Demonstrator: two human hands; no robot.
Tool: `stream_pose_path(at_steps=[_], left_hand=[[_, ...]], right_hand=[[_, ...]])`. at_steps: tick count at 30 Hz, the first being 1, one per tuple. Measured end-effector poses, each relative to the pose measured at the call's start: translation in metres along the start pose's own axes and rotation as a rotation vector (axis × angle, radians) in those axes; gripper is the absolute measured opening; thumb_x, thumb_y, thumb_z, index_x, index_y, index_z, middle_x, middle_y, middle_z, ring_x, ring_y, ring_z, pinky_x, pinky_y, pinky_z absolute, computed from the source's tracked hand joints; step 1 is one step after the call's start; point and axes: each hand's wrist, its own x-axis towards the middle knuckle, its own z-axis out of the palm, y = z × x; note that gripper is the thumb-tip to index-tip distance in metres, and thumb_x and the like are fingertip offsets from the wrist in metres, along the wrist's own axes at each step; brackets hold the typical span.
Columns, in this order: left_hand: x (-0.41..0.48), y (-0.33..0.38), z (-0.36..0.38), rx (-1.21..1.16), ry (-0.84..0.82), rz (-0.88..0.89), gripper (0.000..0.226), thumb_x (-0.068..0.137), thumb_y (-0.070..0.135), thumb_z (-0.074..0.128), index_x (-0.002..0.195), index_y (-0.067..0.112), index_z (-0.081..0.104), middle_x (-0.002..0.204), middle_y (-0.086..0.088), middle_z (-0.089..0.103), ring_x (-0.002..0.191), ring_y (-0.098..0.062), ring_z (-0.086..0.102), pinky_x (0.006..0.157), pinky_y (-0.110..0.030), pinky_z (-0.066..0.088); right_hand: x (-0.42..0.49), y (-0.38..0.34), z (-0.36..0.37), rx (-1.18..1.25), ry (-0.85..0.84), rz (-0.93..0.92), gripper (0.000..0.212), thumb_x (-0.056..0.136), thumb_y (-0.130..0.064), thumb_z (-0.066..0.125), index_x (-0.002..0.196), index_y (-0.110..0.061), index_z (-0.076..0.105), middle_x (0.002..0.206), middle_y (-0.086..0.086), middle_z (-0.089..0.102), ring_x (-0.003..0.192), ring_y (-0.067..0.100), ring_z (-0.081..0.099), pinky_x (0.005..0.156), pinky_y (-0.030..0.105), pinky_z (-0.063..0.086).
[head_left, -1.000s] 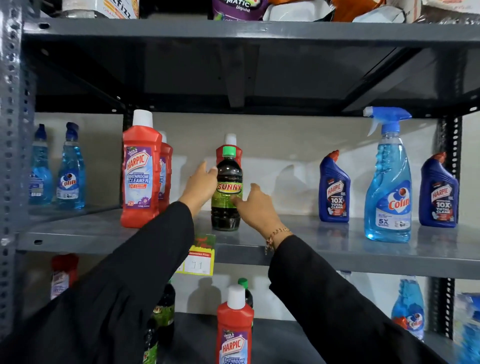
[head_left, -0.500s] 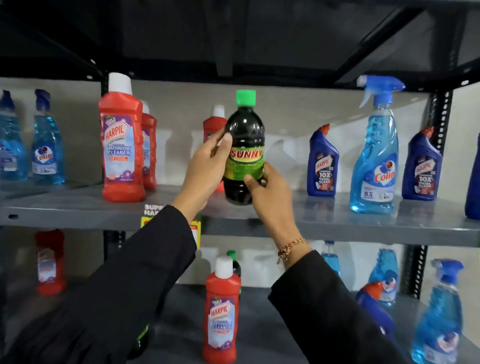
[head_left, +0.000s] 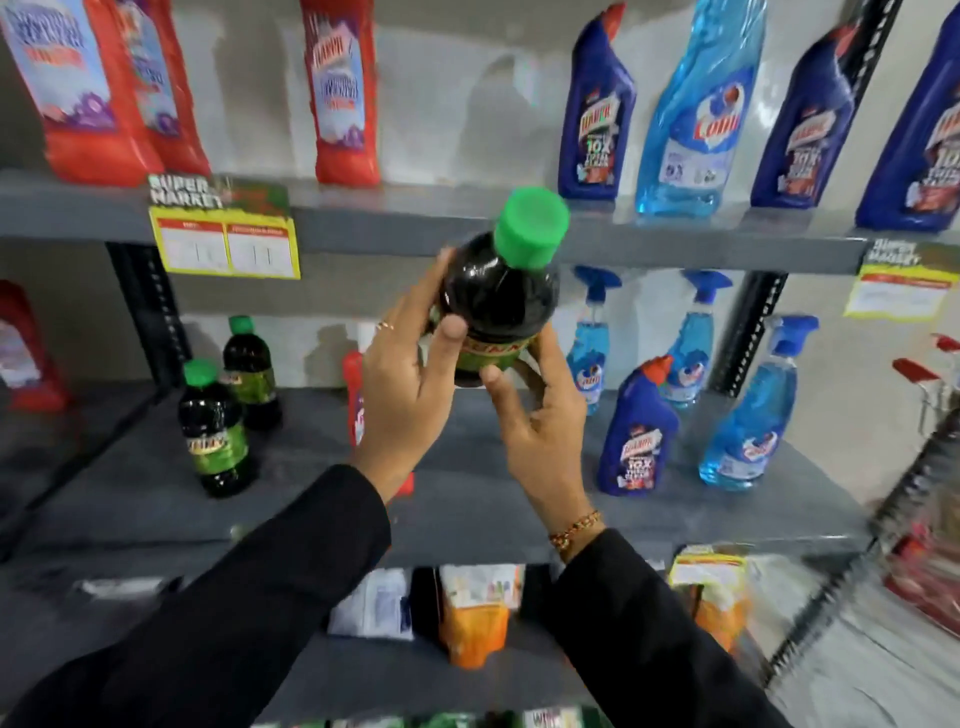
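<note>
Whereas it stood on the upper shelf (head_left: 395, 223) a second ago, bottle (head_left: 493, 306) now held clear of it, cap tilted to 1 o'clock. Grasped by fingers of left hand (head_left: 410, 405) and right hand (head_left: 540, 431). Likely bound for matching bottles (head_left: 215, 431), 8 o'clock.

Centre: near-black round plastic bottle (head_left: 496, 306) w/ bright green screw cap (head_left: 532, 228) & green label (head_left: 498, 351) w/ red band; two matching dark green-capped bottles (head_left: 215, 431) mid left. Upper left: red plastic bottles (head_left: 88, 104) w/ pale blue-purple labels; upper right: deep blue angled-neck bottles (head_left: 595, 119) & a clear light-blue spray bottle (head_left: 698, 124), on grey metal shelves (head_left: 415, 228) w/ yellow-red price tags (head_left: 226, 249). Long sleeves (head_left: 270, 597) black; bead bracelet (head_left: 575, 530) red-gold, lower centre.
</note>
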Motion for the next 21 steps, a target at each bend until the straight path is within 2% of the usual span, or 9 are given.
stream_pose_path(at_steps=[2, 4, 5, 7, 10, 12, 16, 21], left_hand=[[-0.024, -0.016, 0.004, -0.027, -0.085, -0.125, 0.045, 0.091, 0.043, 0.035, 0.132, 0.026, 0.036, 0.123, 0.018, 0.050, 0.109, 0.020, 0.045, 0.090, -0.002, 0.034], [-0.044, -0.035, 0.011, -0.093, -0.191, -0.278, 0.035, 0.094, 0.031, 0.039, 0.129, 0.030, 0.033, 0.122, 0.026, 0.044, 0.110, 0.026, 0.040, 0.090, 0.001, 0.032], [-0.052, -0.045, 0.015, -0.110, -0.234, -0.357, 0.035, 0.095, 0.025, 0.040, 0.129, 0.030, 0.033, 0.122, 0.027, 0.043, 0.110, 0.027, 0.040, 0.090, 0.002, 0.032], [-0.066, -0.064, 0.023, -0.136, -0.271, -0.517, 0.036, 0.097, 0.021, 0.038, 0.133, 0.027, 0.034, 0.123, 0.022, 0.048, 0.111, 0.019, 0.045, 0.089, 0.001, 0.034], [-0.088, -0.093, 0.035, -0.112, -0.288, -0.712, 0.037, 0.096, 0.031, 0.040, 0.131, 0.018, 0.040, 0.122, 0.004, 0.053, 0.116, -0.009, 0.050, 0.095, -0.018, 0.040], [-0.100, -0.108, 0.040, -0.076, -0.295, -0.806, 0.043, 0.092, 0.042, 0.042, 0.129, 0.019, 0.042, 0.119, 0.002, 0.054, 0.117, -0.015, 0.051, 0.099, -0.032, 0.040], [-0.107, -0.125, 0.046, -0.056, -0.312, -0.875, 0.040, 0.095, 0.036, 0.042, 0.129, 0.017, 0.041, 0.121, 0.000, 0.053, 0.113, -0.012, 0.050, 0.099, -0.031, 0.038], [-0.106, -0.142, 0.054, -0.111, -0.271, -0.956, 0.039, 0.095, 0.035, 0.043, 0.130, 0.017, 0.041, 0.123, -0.003, 0.053, 0.116, -0.014, 0.048, 0.098, -0.030, 0.037]], right_hand=[[-0.016, 0.023, -0.004, -0.027, -0.052, 0.102, 0.052, 0.084, -0.016, 0.061, 0.132, -0.010, 0.042, 0.119, -0.010, 0.060, 0.107, 0.003, 0.059, 0.095, 0.026, 0.050], [-0.026, 0.047, -0.008, -0.044, -0.115, 0.207, 0.053, 0.085, -0.005, 0.061, 0.133, -0.012, 0.041, 0.114, -0.024, 0.054, 0.102, -0.014, 0.056, 0.090, 0.012, 0.048], [-0.030, 0.058, -0.010, -0.062, -0.144, 0.257, 0.052, 0.084, 0.001, 0.060, 0.132, -0.010, 0.042, 0.113, -0.024, 0.053, 0.101, -0.018, 0.054, 0.088, 0.006, 0.045], [-0.034, 0.078, -0.013, -0.142, -0.187, 0.327, 0.049, 0.082, 0.007, 0.059, 0.128, -0.007, 0.047, 0.114, -0.014, 0.056, 0.103, -0.009, 0.055, 0.086, 0.000, 0.039], [-0.036, 0.101, -0.011, -0.249, -0.269, 0.434, 0.043, 0.082, 0.006, 0.055, 0.123, -0.009, 0.053, 0.114, 0.002, 0.064, 0.110, 0.020, 0.060, 0.089, 0.015, 0.041], [-0.038, 0.116, -0.008, -0.303, -0.326, 0.505, 0.042, 0.082, 0.005, 0.053, 0.121, -0.012, 0.053, 0.117, 0.009, 0.067, 0.112, 0.025, 0.060, 0.093, 0.026, 0.043], [-0.042, 0.141, -0.002, -0.332, -0.362, 0.599, 0.045, 0.082, 0.001, 0.055, 0.124, -0.014, 0.050, 0.120, 0.011, 0.066, 0.115, 0.028, 0.059, 0.101, 0.041, 0.046], [-0.036, 0.154, 0.010, -0.347, -0.352, 0.664, 0.050, 0.082, 0.003, 0.051, 0.130, -0.010, 0.045, 0.125, 0.013, 0.063, 0.119, 0.033, 0.055, 0.102, 0.041, 0.043]])
